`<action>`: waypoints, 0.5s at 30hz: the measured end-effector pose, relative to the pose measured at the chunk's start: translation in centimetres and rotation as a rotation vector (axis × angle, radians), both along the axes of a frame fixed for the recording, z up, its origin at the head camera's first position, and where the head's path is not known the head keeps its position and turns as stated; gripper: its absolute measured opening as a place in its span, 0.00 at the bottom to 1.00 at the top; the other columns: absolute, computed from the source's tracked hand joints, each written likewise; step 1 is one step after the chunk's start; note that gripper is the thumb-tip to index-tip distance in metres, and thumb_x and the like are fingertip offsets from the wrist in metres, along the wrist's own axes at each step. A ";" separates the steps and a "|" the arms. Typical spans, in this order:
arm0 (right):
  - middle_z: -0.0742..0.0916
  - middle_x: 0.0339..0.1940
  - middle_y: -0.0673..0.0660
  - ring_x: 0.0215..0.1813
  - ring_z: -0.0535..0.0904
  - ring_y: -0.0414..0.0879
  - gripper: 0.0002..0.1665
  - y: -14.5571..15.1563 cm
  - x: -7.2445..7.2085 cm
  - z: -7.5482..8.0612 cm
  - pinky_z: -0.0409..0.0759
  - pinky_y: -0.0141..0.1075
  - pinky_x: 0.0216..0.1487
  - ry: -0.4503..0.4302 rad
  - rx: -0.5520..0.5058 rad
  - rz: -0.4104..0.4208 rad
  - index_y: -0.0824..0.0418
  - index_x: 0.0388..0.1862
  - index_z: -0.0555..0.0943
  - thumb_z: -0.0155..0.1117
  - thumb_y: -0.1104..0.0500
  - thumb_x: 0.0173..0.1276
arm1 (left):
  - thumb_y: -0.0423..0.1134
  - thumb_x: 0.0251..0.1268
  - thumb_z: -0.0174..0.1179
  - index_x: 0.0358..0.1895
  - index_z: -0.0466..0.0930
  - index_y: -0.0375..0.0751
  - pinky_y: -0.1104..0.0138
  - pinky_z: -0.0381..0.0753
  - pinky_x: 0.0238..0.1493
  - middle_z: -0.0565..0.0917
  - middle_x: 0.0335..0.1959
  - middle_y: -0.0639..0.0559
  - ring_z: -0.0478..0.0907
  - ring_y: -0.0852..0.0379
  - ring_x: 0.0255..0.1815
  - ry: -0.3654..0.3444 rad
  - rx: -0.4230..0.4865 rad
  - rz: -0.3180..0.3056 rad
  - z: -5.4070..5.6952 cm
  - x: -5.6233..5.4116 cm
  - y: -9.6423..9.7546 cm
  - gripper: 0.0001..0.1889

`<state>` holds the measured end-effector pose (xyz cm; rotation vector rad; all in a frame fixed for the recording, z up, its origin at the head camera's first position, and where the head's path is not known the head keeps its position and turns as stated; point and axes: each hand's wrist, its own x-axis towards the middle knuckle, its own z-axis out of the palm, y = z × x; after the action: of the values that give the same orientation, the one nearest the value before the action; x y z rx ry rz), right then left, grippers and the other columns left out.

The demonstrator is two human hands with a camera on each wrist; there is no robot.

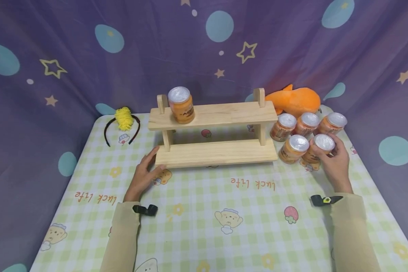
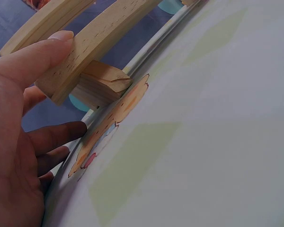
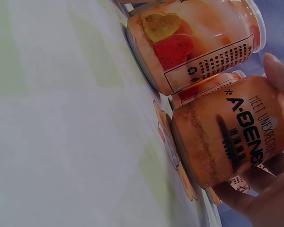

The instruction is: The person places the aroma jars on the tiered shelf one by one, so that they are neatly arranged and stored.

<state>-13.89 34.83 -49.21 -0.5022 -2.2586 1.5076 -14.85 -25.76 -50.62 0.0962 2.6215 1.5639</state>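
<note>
A two-tier wooden shelf (image 1: 217, 153) stands at the middle of the table, with one orange jar (image 1: 183, 107) upright on its upper board near the left end. My left hand (image 1: 146, 172) holds the left end of the lower board, its thumb (image 2: 52, 49) against the wood and the lower fingers spread beneath. On the right, my right hand (image 1: 336, 162) grips an orange jar (image 3: 227, 132) with a silvery top, thumb on one side and fingers on the other. That jar is in a cluster beside another front jar (image 1: 293, 150); whether it touches the table is unclear.
Several more jars (image 1: 283, 128) stand behind, right of the shelf. An orange plush toy (image 1: 295, 100) lies at the back right. A headband with a yellow pompom (image 1: 124, 119) lies at the back left. Purple curtains (image 1: 204, 56) surround the checked tablecloth (image 1: 204, 234).
</note>
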 end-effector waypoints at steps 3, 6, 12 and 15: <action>0.80 0.53 0.36 0.52 0.75 0.29 0.38 -0.1 0.0 0.0 0.71 0.20 0.47 0.009 0.003 -0.017 0.50 0.70 0.74 0.75 0.56 0.60 | 0.44 0.67 0.66 0.80 0.55 0.59 0.38 0.52 0.78 0.61 0.80 0.42 0.55 0.39 0.81 -0.005 -0.014 0.003 -0.1 -0.1 0.0 0.42; 0.81 0.51 0.36 0.50 0.76 0.28 0.38 0.0 -0.1 0.0 0.71 0.20 0.46 0.023 0.000 -0.036 0.51 0.69 0.76 0.77 0.57 0.58 | 0.44 0.67 0.67 0.80 0.55 0.60 0.38 0.52 0.77 0.61 0.80 0.43 0.55 0.39 0.81 -0.002 -0.023 0.002 -0.1 -0.1 0.0 0.42; 0.81 0.46 0.32 0.47 0.77 0.27 0.38 0.1 0.0 0.0 0.72 0.19 0.44 0.056 0.001 -0.044 0.55 0.67 0.77 0.78 0.61 0.56 | 0.43 0.66 0.67 0.80 0.55 0.61 0.37 0.52 0.77 0.62 0.80 0.44 0.55 0.39 0.81 0.009 -0.026 -0.006 0.1 -0.1 0.0 0.42; 0.82 0.44 0.32 0.46 0.77 0.27 0.38 0.1 0.1 0.1 0.73 0.19 0.44 0.064 -0.004 -0.045 0.55 0.66 0.78 0.79 0.61 0.55 | 0.42 0.67 0.66 0.80 0.54 0.60 0.37 0.51 0.77 0.62 0.80 0.44 0.54 0.39 0.81 0.001 -0.031 -0.001 0.3 0.0 0.1 0.42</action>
<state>-13.83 34.92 -49.14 -0.4950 -2.1821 1.4851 -14.85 -25.68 -50.36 0.0962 2.6456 1.5222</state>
